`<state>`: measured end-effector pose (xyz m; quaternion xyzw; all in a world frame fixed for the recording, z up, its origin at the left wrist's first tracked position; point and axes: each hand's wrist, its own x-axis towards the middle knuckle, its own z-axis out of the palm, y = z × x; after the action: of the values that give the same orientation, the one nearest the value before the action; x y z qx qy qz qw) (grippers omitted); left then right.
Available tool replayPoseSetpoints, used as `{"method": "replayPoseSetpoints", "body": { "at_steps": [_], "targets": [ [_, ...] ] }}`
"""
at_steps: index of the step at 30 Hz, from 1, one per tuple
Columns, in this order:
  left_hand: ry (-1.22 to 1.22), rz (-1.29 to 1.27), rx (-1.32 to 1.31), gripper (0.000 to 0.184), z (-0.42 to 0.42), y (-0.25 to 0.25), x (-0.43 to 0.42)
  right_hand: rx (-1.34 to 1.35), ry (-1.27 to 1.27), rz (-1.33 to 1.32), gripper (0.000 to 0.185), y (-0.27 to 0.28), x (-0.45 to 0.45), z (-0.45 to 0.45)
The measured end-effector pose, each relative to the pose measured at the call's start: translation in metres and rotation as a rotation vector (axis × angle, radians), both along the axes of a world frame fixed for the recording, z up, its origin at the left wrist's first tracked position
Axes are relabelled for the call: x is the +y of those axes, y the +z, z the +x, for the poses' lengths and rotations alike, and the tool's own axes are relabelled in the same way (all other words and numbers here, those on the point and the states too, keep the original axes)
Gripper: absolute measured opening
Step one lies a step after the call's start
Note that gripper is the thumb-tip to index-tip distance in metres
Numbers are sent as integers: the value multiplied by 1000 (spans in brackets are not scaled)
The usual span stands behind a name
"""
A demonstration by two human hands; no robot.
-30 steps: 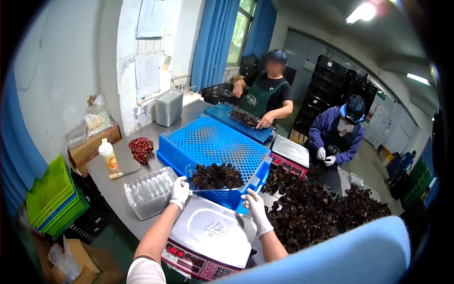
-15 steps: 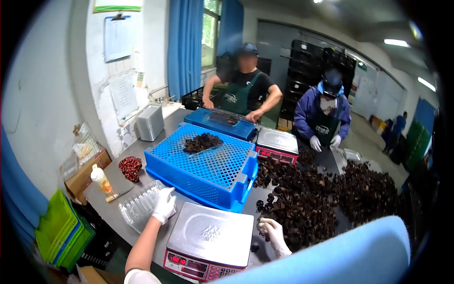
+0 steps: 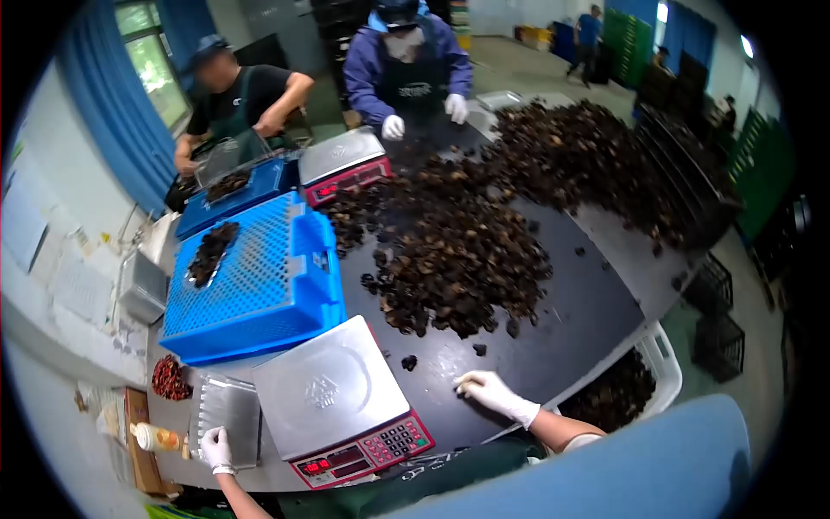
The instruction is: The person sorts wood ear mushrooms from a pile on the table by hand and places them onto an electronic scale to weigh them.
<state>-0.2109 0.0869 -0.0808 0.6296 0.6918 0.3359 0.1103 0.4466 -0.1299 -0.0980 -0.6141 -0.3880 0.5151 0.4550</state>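
Note:
My gloved left hand (image 3: 216, 449) is at the near end of the stack of clear plastic trays (image 3: 232, 411), its fingers closed at the stack's edge. My gloved right hand (image 3: 486, 391) hovers low over the dark tabletop, fingers bent together; a small dark bit shows at the fingertips. Between my hands sits a scale (image 3: 333, 389) with a bare metal plate. A large heap of dark dried mushrooms (image 3: 458, 259) lies beyond my right hand. One filled tray (image 3: 212, 255) rests on the upturned blue crate (image 3: 259, 277).
Across the table, a co-worker in black (image 3: 242, 95) handles a tray and another in purple (image 3: 406, 69) has gloved hands near a second scale (image 3: 341, 157). A white basket (image 3: 666, 372) stands at the right edge. A bottle (image 3: 156, 437) and red items (image 3: 171, 379) are at left.
The view has swung right. The filled tray left my hands and now rests on the blue crate. My left hand moved to the tray stack, my right hand over the table near the heap.

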Motion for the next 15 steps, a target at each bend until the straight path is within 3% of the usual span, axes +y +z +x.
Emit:
{"method": "replayPoseSetpoints", "body": {
  "at_steps": [6,9,11,13,15],
  "targets": [
    [-24,-99,-103,9,-38,-10,27,-225,263,-31,24,2,-29,-43],
    [211,386,123,13,7,-5,18,-467,192,257,18,-11,-8,-47],
    [302,245,242,11,167,121,-47,-551,125,430,13,-17,24,-46],
    [67,551,156,10,173,92,-36,-633,116,520,21,-19,60,-48],
    [-202,527,119,9,227,94,-58,-816,-9,654,39,-16,89,-59]
  ]
}}
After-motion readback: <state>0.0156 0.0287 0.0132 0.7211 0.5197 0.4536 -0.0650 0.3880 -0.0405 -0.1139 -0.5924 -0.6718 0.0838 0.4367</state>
